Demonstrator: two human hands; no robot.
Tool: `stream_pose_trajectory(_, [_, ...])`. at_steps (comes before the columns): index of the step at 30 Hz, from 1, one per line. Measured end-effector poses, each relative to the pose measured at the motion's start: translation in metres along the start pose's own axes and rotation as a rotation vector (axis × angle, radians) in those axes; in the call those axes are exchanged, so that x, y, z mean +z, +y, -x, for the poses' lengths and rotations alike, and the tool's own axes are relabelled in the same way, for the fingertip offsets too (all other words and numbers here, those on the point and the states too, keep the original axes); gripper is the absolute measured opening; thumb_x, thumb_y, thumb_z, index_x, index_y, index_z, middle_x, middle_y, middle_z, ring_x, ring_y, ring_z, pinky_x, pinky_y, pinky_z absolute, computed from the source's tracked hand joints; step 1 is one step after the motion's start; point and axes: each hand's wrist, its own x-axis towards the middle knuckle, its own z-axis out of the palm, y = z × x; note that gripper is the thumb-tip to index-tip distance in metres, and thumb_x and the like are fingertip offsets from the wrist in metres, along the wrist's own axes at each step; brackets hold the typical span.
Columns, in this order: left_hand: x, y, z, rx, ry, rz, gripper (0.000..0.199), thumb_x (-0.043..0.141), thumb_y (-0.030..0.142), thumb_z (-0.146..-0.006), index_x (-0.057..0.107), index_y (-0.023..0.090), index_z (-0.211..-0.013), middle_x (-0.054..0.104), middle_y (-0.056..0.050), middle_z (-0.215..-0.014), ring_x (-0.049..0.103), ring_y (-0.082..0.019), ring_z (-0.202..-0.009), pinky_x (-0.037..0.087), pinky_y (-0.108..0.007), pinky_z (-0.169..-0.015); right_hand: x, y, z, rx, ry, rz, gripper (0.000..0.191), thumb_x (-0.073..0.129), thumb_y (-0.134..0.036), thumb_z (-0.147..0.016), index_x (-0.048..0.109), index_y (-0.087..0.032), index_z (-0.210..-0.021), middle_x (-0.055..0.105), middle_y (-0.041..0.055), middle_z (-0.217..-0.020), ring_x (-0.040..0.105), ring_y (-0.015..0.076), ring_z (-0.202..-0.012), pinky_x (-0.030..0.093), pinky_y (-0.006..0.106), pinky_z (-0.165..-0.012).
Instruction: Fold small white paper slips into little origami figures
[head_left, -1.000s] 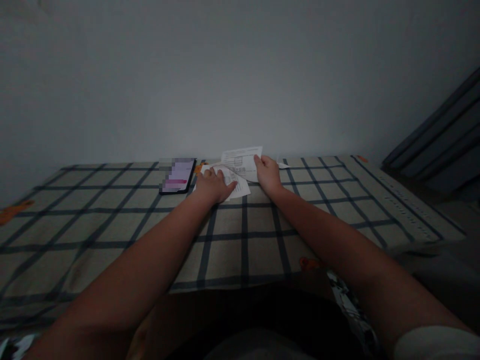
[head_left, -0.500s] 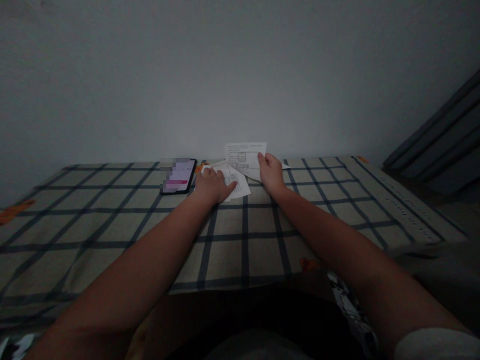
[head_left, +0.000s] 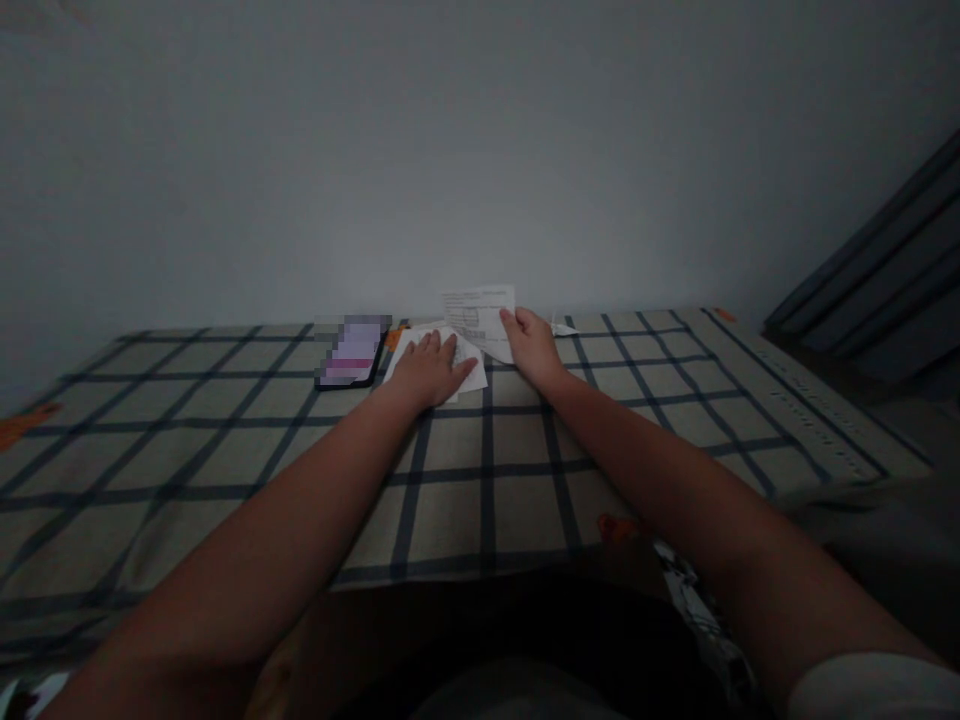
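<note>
My left hand (head_left: 431, 370) lies flat with its fingers spread on some white printed papers (head_left: 472, 376) on the tablecloth. To its right, my right hand (head_left: 532, 343) pinches the right edge of a printed sheet (head_left: 480, 312) between thumb and fingers. That sheet is held up at a tilt, its printed side towards me, and its lower left part reaches the papers by my left hand. The print is too blurred to read. Just beyond my right hand, a small white piece (head_left: 565, 330) shows on the cloth.
A phone (head_left: 352, 355) with a lit, partly blurred screen lies left of my left hand. The table wears a checked cloth (head_left: 225, 450) with blue lines and orange patches. Behind it rises a grey wall (head_left: 480, 150). A dark curtain (head_left: 892, 270) hangs at the right.
My left hand has flattened and spread its fingers over the papers. My right hand has shifted slightly left with the sheet, and more of the white piece behind it shows.
</note>
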Motion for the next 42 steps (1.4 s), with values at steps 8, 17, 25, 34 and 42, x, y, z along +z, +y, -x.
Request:
stream_pose_trajectory(8, [-0.001, -0.007, -0.003, -0.035, -0.012, -0.011, 0.085, 0.021, 0.071, -0.091, 0.032, 0.015, -0.153, 0.028, -0.023, -0.159, 0.024, -0.039, -0.147, 0.018, -0.058, -0.115, -0.007, -0.001, -0.006, 0.064, 0.212, 0.000, 0.036, 0.047, -0.045, -0.092, 0.055, -0.018, -0.069, 0.059, 0.0022, -0.069, 0.052, 0.0143, -0.065, 0.038, 0.027, -0.059])
stream_pose_trajectory(17, [0.001, -0.010, -0.003, -0.056, -0.009, -0.012, 0.087, 0.019, 0.073, -0.089, 0.032, 0.017, -0.154, 0.028, -0.023, -0.159, 0.024, -0.038, -0.147, 0.020, -0.059, -0.114, -0.010, -0.009, -0.002, -0.010, 0.313, -0.032, 0.039, 0.044, -0.051, -0.094, 0.056, -0.019, -0.076, 0.062, 0.0036, -0.073, 0.055, 0.0151, -0.068, 0.043, 0.028, -0.064])
stream_pose_trajectory(25, [0.002, -0.014, -0.003, -0.113, 0.021, 0.003, 0.086, 0.023, 0.072, -0.090, 0.035, 0.014, -0.152, 0.031, -0.026, -0.156, 0.027, -0.044, -0.145, 0.022, -0.059, -0.113, -0.017, -0.020, -0.002, -0.108, 0.410, -0.046, 0.041, 0.040, -0.053, -0.097, 0.053, -0.020, -0.077, 0.057, 0.0004, -0.072, 0.055, 0.0127, -0.065, 0.042, 0.025, -0.061])
stream_pose_trajectory(34, [-0.011, -0.004, -0.010, 0.035, 0.290, 1.045, 0.078, 0.017, 0.066, -0.094, 0.056, 0.013, -0.134, 0.060, -0.018, -0.136, 0.053, -0.030, -0.128, 0.038, -0.047, -0.108, -0.021, -0.024, 0.008, -0.656, -0.140, 0.395, 0.031, 0.045, -0.032, -0.100, 0.070, -0.019, -0.112, 0.073, 0.0074, -0.109, 0.065, 0.0175, -0.102, 0.047, 0.031, -0.091])
stream_pose_trajectory(42, [-0.031, 0.012, -0.005, 0.077, 0.203, 1.708, 0.076, 0.016, 0.070, -0.093, 0.043, 0.022, -0.146, 0.062, -0.014, -0.132, 0.057, -0.033, -0.125, 0.051, -0.049, -0.095, -0.021, -0.015, 0.004, -0.670, -0.398, 0.623, 0.027, 0.053, -0.026, -0.094, 0.072, -0.023, -0.113, 0.066, 0.0084, -0.127, 0.057, 0.0248, -0.117, 0.039, 0.042, -0.096])
